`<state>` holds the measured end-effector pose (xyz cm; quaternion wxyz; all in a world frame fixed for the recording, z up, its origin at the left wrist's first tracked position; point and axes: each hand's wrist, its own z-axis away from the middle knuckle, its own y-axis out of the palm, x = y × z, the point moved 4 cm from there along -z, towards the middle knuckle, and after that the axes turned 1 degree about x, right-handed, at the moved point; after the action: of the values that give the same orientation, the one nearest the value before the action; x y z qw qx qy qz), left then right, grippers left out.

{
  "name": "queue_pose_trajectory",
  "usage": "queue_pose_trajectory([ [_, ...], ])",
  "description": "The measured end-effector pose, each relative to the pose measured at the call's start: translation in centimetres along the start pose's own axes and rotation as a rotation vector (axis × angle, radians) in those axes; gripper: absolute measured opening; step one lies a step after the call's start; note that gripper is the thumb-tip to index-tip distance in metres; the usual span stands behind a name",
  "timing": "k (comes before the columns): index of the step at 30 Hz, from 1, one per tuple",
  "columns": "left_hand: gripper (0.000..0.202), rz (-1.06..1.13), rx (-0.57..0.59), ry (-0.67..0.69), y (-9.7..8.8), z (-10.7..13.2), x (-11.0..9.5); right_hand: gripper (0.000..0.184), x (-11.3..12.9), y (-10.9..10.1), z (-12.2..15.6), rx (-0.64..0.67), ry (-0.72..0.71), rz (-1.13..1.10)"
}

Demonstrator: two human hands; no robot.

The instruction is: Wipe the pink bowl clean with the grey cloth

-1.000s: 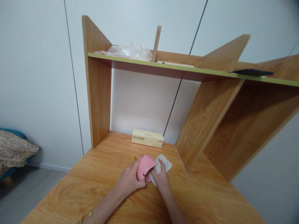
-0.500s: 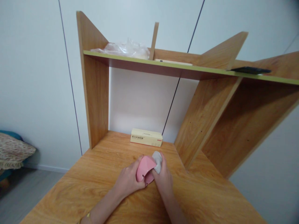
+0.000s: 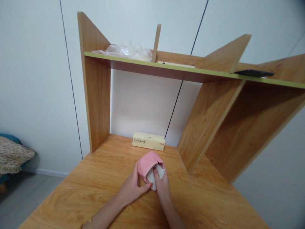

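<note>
My left hand [image 3: 132,187] is wrapped round the left side of a pink faceted cup-like container [image 3: 149,161], tilted so its open mouth faces me. A small notch shows in its rim. In my right hand [image 3: 162,185] is a pale grey cloth [image 3: 151,178], pushed into the container's mouth. The fingertips of that hand are partly hidden inside, behind the cloth and rim. My left thumb lies against the cloth's lower edge. Both hands are above the wooden desk [image 3: 95,190].
A cream-coloured box with printed lettering [image 3: 148,141] stands at the back of the desk. Above it runs a shelf [image 3: 133,62] bearing a crumpled clear plastic bag [image 3: 130,51] and a flat black object [image 3: 254,73]. Wooden uprights [image 3: 212,124] rise on the right.
The pink container has been turned so its mouth faces me. My right hand has moved the cloth from beside the container into its opening.
</note>
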<state>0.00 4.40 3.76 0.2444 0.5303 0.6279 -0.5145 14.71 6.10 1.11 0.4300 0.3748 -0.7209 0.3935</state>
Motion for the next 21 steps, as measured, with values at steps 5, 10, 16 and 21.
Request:
queue_pose_trajectory([
  [5,0.06,-0.058,-0.027,-0.01,-0.3,0.0,-0.2,0.061,0.9,0.3,0.1,0.033,0.063,0.098],
  [10,0.056,-0.202,-0.019,-0.062,-0.7,-0.3,-0.4,0.065,2.5,-1.5,-0.1,-0.061,0.107,0.353],
  [16,0.053,-0.25,0.005,-0.08,-0.3,0.0,-0.6,0.061,3.2,-2.4,0.2,-0.07,0.016,0.501],
  [21,0.053,-0.279,0.01,-0.124,-0.3,0.1,-0.5,0.068,2.2,-1.5,0.3,0.042,0.048,0.541],
])
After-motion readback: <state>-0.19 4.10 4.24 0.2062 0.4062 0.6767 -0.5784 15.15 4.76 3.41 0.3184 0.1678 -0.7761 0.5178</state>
